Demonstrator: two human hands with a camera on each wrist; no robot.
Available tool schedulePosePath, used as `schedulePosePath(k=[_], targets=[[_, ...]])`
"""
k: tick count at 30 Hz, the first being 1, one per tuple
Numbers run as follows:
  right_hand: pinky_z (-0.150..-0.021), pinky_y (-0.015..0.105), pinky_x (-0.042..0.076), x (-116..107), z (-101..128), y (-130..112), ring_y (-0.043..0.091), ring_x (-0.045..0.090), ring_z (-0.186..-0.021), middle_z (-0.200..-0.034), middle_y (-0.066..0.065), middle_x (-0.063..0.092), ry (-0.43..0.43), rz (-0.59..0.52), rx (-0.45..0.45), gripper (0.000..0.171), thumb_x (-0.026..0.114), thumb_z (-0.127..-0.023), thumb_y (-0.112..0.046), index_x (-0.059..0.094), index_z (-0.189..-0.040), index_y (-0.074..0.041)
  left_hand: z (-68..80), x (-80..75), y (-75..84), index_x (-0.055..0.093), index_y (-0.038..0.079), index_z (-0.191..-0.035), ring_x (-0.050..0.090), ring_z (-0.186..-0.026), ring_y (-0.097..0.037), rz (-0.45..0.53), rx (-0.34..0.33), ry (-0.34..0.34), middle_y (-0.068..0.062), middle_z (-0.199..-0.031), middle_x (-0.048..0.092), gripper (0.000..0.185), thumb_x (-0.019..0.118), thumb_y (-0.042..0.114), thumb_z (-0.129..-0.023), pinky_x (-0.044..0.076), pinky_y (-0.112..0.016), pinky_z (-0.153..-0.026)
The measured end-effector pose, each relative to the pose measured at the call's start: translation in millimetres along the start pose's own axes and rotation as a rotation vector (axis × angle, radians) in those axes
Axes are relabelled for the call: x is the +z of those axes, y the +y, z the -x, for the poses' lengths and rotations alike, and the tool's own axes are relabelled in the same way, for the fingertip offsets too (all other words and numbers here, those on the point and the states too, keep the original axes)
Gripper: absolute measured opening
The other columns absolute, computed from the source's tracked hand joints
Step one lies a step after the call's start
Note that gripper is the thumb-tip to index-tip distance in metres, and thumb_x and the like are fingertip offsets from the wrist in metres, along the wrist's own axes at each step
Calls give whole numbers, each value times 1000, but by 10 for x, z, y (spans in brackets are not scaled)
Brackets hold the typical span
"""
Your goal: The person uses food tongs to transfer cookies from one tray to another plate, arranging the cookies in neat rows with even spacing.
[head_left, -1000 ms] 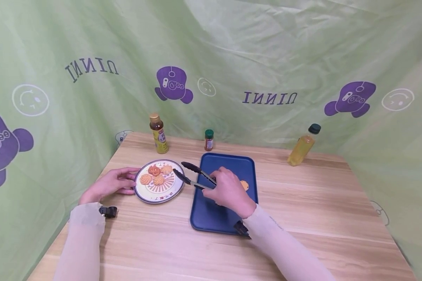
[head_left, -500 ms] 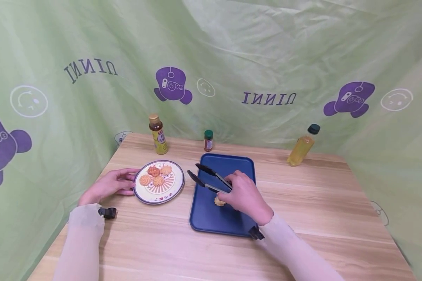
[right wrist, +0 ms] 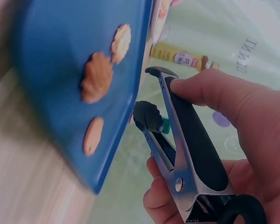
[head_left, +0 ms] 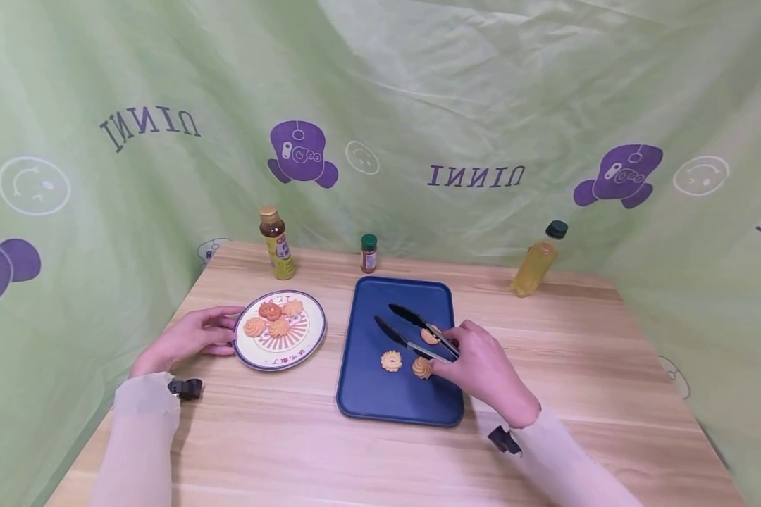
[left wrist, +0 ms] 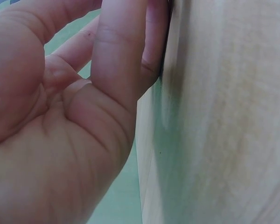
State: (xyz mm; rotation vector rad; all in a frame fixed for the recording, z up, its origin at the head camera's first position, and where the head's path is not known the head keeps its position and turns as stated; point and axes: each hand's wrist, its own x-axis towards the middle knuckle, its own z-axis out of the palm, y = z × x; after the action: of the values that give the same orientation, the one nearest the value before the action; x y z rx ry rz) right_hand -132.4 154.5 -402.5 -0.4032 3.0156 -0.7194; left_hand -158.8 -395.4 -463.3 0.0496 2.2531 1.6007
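Cookies are what the tongs work over here, and three of them lie on the blue tray (head_left: 368, 394) at the middle of the wooden table (head_left: 609, 394). The tray is rigid and flat with a low rim, so things on it should slide easily. Left of it stands the round plate (head_left: 304, 350), which carries four more piped cookies (head_left: 270, 318); it looks hard and fairly light.

The left hand (head_left: 187, 339) rests with straight fingers against the plate's left rim, steadying it and gripping nothing.

The right hand (head_left: 485, 366) is curled round the handles of the black-tipped metal tongs (head_left: 412, 327). The tong arms stand apart with nothing between the tips, which hover over the tray's far half.

Of the tray's cookies, the ring-shaped cookie (head_left: 391, 361) lies left, the swirl cookie (head_left: 422, 367) just right of it, and a third, the flat cookie (head_left: 429, 336), sits partly behind the tongs. They look light, dry and brittle, with ridged tops that would likely crumble under a hard squeeze; a gentle pinch across the sides seems safest.
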Motion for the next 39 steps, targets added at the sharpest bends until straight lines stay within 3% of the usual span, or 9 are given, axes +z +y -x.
schedulePosePath(k=[11, 18, 26, 39], targets=[[-66, 30, 46, -131, 236, 313, 21, 55, -80, -93, 7, 63, 47, 49, 26, 45, 92, -84, -29, 81, -115, 1, 11, -4, 11, 31, -7, -172, 76, -108, -11, -3, -6, 0, -35, -149, 54, 75, 69, 3, -109, 74, -35, -98], [-65, 31, 45, -161, 307, 433, 21, 54, -79, -93, 7, 62, 48, 64, 39, 48, 93, -84, -30, 80, -116, 3, 14, -5, 41, 32, -6, -172, 76, -108, -11, -12, -19, -4, -32, -148, 55, 74, 69, 4, -109, 73, -34, -98], [-66, 35, 51, -200, 374, 497, 21, 56, -80, -96, 9, 66, 46, 88, 24, 51, 94, -82, -32, 80, -115, 4, 5, -16, 13, 31, -7, -172, 76, -108, -11, -19, -21, -6, -35, -150, 53, 74, 68, 3, -109, 73, -35, -98], [-65, 35, 51, -225, 395, 514, 19, 55, -79, -97, 7, 65, 39, 94, 19, 51, 94, -82, -33, 80, -116, 3, -11, -12, 5, 30, -6, -173, 77, -108, -12, -13, -26, -5, -36, -151, 52, 76, 69, 4, -109, 73, -35, -99]])
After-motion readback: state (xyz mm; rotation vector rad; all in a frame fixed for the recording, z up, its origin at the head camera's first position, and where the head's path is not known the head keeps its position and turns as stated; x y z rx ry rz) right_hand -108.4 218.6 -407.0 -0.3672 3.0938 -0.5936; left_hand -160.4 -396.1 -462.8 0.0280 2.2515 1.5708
